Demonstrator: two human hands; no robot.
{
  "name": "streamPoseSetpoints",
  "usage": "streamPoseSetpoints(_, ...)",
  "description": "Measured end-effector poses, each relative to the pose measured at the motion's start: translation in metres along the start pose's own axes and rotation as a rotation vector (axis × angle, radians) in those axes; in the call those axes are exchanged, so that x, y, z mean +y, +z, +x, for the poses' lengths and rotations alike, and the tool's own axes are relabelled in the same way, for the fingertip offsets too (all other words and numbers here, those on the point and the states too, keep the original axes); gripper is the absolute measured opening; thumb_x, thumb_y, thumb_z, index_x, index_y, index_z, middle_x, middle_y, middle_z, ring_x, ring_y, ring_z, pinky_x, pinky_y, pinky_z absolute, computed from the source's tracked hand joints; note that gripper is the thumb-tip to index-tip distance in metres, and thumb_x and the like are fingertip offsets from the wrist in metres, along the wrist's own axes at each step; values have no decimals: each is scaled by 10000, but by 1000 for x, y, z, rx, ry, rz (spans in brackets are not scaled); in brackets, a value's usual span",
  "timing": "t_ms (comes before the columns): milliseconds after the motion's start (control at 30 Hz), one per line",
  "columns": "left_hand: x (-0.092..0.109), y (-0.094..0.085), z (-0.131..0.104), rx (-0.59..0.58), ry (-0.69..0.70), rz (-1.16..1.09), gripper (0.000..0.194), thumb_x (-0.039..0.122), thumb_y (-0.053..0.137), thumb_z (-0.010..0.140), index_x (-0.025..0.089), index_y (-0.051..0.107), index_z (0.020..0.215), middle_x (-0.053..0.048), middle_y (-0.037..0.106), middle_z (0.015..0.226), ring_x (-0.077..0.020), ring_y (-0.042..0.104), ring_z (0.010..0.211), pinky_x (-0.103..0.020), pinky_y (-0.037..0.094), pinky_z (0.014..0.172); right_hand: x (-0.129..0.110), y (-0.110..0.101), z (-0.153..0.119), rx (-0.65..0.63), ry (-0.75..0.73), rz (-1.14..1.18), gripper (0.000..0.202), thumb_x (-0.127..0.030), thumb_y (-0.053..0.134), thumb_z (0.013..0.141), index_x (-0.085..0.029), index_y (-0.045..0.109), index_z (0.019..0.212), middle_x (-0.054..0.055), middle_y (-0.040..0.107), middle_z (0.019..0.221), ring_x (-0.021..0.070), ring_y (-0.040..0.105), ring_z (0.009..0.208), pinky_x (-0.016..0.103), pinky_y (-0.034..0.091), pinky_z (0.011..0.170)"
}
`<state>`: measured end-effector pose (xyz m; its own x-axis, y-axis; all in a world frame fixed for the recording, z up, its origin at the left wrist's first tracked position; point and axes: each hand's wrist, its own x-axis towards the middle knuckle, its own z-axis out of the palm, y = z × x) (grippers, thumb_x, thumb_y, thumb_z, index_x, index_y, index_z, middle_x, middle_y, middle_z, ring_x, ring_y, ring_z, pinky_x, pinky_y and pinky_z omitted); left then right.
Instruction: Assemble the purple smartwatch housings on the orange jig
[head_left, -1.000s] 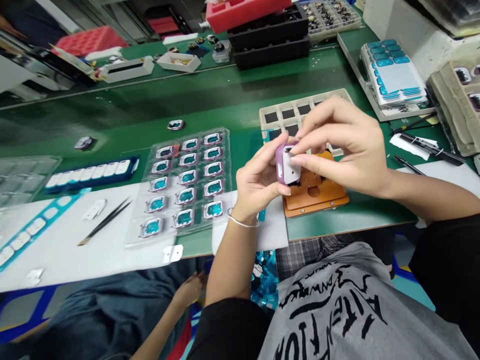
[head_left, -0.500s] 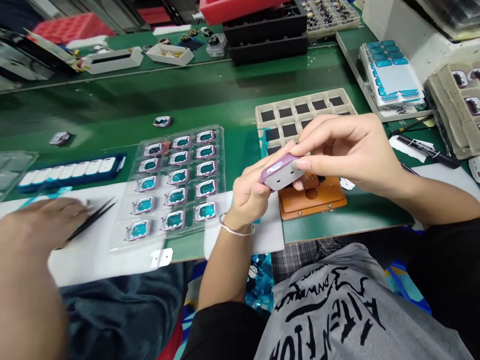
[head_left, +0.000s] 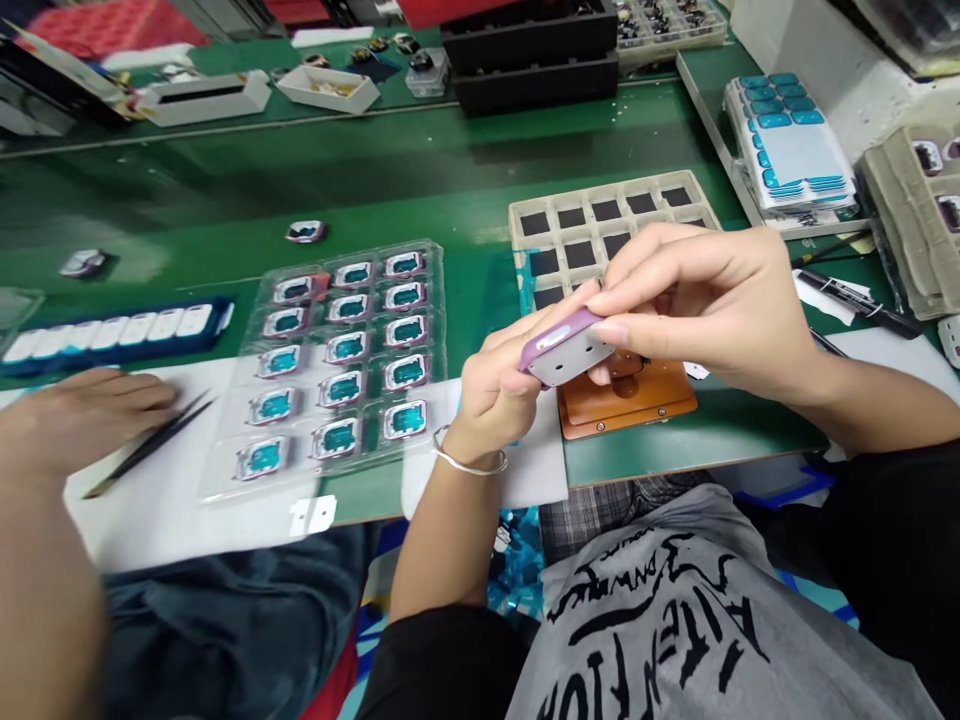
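Between my two hands is a small purple case [head_left: 564, 352] with a pale, holed face, tilted above the work surface. My left hand [head_left: 499, 385], with a bangle at the wrist, grips its left end. The thumb and fingers of my right hand [head_left: 675, 300] pinch its right end. Beneath and behind them lie an orange fixture [head_left: 622, 408] and a beige compartment tray [head_left: 525, 225] with black squares. A clear tray [head_left: 439, 345] of similar cases with teal film stands to the left.
At the left, a co-worker's hand [head_left: 112, 405] rests near black tweezers [head_left: 150, 445]. A blue holder [head_left: 217, 335] carries white pieces. Stacked teal-and-white sheets [head_left: 802, 150] and a black pen [head_left: 855, 298] lie right; black trays [head_left: 536, 85] stand behind.
The co-worker's hand now lies flatter and apart from the tweezers. The view has shifted slightly, while my hands keep nearly the same hold on the purple case.
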<state>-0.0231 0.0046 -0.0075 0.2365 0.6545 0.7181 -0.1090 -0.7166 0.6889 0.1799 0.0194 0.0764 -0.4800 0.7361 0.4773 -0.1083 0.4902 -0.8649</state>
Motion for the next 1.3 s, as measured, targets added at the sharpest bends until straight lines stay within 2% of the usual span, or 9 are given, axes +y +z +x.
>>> streamPoseSetpoints(267,3,2,0,17,-35,-6,603,676,385,1013,274,676,1356,-82,700,1330,-319,646,1282,-493,517,1143,1,-1,0,-16,-34,-36,132,-262,818,838,-147,757,860,41,723,926,145,714,803,273,664,705)
streamPoseSetpoints(467,-11,-4,1,-81,156,45,652,575,197,1080,221,578,1473,-118,659,1395,-280,644,1289,-409,547,1118,1,0,0,12,-52,-45,103,-235,818,826,-152,765,855,31,722,897,140,709,783,247,649,663)
streamPoseSetpoints(600,-11,-3,2,-56,139,47,614,543,226,1085,224,589,1464,-107,748,1227,-269,672,1249,-414,559,1108,0,1,1,25,-43,-59,88,-221,820,814,-156,767,838,25,718,869,143,707,777,246,647,651)
streamPoseSetpoints(767,-6,0,3,-32,176,65,606,506,213,1094,211,608,1446,-111,698,1335,-238,665,1262,-313,549,1102,1,0,1,-1,-56,-14,54,-177,799,828,-153,761,858,19,713,901,123,703,760,232,640,663)
streamPoseSetpoints(867,-8,-2,5,-34,178,61,625,519,201,1090,212,626,1429,-113,700,1329,-252,670,1254,-331,560,1092,2,0,0,-10,-54,-19,80,-207,807,829,-158,759,871,19,713,904,126,704,763,221,631,638)
streamPoseSetpoints(1000,-10,-4,7,-85,223,53,627,519,178,1093,219,563,1486,-100,746,1237,-239,677,1243,-336,570,1080,2,0,0,6,-18,-71,108,-244,811,823,-159,757,861,25,714,907,134,705,782,216,627,620)
streamPoseSetpoints(1167,-7,-2,5,-47,177,67,597,495,206,1099,221,610,1443,-99,678,1370,-234,669,1255,-329,570,1076,1,1,0,15,18,-71,119,-248,815,814,-154,747,840,28,701,886,151,709,804,244,644,650)
streamPoseSetpoints(1300,-11,-2,1,-23,129,54,640,579,218,1076,238,647,1407,-103,704,1325,-249,690,1214,-355,584,1058,1,2,1,34,-6,-50,96,-214,821,794,-157,748,816,18,695,861,140,707,786,243,645,678)
